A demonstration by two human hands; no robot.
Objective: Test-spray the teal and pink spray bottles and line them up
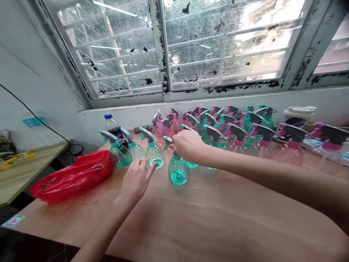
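My right hand is closed over the trigger head of a teal spray bottle that stands on the brown table. My left hand hovers just left of it with fingers stretched out, fingertips close to another teal spray bottle. Two more teal bottles stand in a row to the left. Behind them are several pink and teal spray bottles in rows under the window.
A red plastic bag lies on the table's left part. A dark-liquid bottle with a blue cap stands behind the teal row. A side table with a cable is at far left. A white lidded container sits at back right.
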